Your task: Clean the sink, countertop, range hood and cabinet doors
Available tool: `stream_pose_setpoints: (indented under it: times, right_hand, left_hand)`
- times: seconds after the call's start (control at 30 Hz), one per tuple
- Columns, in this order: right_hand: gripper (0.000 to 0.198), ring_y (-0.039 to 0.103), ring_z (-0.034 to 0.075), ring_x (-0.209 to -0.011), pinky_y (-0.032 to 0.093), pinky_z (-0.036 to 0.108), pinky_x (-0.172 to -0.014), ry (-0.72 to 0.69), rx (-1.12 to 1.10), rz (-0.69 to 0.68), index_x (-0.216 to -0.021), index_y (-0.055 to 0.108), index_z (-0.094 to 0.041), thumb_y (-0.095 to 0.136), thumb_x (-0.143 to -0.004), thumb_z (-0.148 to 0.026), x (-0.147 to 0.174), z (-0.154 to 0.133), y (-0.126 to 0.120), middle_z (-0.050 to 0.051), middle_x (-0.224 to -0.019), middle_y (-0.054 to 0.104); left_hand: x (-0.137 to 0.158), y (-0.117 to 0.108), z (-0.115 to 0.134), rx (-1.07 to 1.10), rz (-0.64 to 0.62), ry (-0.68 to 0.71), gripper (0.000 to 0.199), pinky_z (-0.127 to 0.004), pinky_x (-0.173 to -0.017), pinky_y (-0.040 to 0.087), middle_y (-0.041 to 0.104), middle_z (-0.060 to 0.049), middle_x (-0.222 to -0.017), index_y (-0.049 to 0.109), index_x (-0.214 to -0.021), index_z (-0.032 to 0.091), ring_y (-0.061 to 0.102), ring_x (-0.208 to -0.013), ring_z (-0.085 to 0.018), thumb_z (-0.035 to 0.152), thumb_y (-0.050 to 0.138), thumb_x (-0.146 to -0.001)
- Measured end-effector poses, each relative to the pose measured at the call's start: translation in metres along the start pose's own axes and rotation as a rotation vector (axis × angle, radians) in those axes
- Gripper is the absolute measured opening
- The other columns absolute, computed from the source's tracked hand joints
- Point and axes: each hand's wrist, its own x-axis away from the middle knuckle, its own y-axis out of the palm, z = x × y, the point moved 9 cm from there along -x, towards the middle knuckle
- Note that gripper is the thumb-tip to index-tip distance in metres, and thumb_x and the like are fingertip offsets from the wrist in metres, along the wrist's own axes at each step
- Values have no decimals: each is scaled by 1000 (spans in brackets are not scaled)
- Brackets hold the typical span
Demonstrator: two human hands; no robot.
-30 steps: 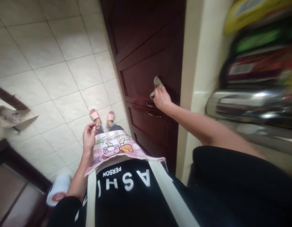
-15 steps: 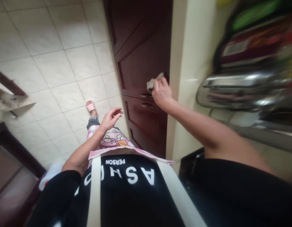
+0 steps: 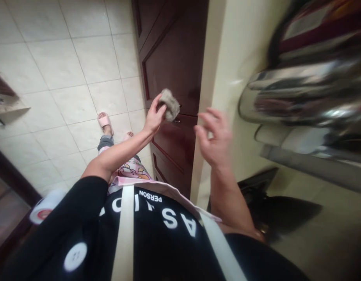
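Observation:
A crumpled grey-brown cloth (image 3: 170, 105) is gripped in my left hand (image 3: 154, 117), held in front of the dark red cabinet doors (image 3: 174, 74). Part of a metal door handle (image 3: 177, 121) shows just below the cloth. To the right, my right hand (image 3: 215, 136) is raised over the pale counter edge (image 3: 204, 113), its fingers apart and bent, a little smeared by motion, with nothing in them.
Blurred items, among them shiny metal ware (image 3: 300, 97), stand on the counter at the right. A black pan-like shape (image 3: 288, 214) lies nearer me. Pale floor tiles (image 3: 72, 70) stretch to the left, and a white roll (image 3: 47, 207) sits at lower left.
The cloth has passed from my right hand to my left. My left hand has moved up and right to the cabinet; my right hand has drawn back from the door toward the counter.

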Motion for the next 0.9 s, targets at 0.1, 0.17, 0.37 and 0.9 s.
stream_pose_setpoints:
  times: [0.1,0.17,0.37,0.9]
  right_hand:
    - [43,62,33,-135,61,55,-105,-31,89,314,-143,68,-23,49,-109,-40,19,39,-44,17,-143,59]
    - [44,59,34,-139,56,58,-114,-99,103,349,-144,66,-21,48,-109,-39,25,56,-39,19,-144,57]
    - [50,56,34,-144,48,62,-120,-103,125,347,-144,65,-19,36,-111,-42,31,76,-3,20,-146,55]
    - [44,61,32,-132,54,58,-110,-170,185,344,-145,63,-25,45,-106,-31,31,43,-24,16,-139,56]
  left_hand:
    - [-61,53,13,-339,-9,321,39,-54,-129,42,63,-8,-149,63,-144,26,44,-163,-30,36,43,-112]
    - [-75,81,7,-513,-32,471,47,-59,-127,40,59,-8,-151,58,-151,27,39,-165,-31,37,31,-114]
    - [37,81,-71,-702,-133,567,43,-57,-132,35,61,-14,-151,63,-144,28,51,-153,-33,42,46,-108]
    - [36,23,-154,-586,113,321,41,-55,-127,46,71,-17,-138,66,-119,24,63,-140,-30,55,41,-110]
